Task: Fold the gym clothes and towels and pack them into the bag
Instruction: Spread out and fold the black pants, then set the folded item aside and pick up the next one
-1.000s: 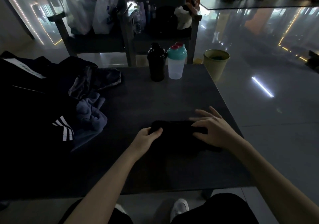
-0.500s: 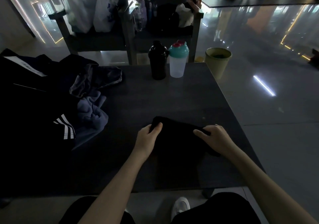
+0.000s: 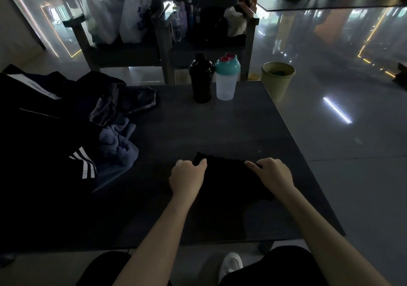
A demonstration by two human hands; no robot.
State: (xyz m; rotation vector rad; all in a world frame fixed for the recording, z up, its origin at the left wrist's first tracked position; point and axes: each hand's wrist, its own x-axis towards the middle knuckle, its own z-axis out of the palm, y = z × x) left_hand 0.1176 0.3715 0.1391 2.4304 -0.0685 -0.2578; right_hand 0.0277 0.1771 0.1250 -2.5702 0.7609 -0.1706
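Black garment [image 3: 226,175] at near edge of table [image 3: 220,127], mid-fold: left hand [image 3: 187,176] and right hand [image 3: 274,172] each grip a far corner; blue towel [image 3: 119,147] and dark clothes [image 3: 44,131] at left edge unfolded, packing likely not begun.

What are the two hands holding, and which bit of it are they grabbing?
Both hold the black garment lying on the table. The left hand grips its far left corner, and the right hand grips its far right corner.

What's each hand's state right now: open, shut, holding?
Left hand: closed, gripping the far left corner of the black garment on the table.
Right hand: closed, pinching the same garment's far right edge.
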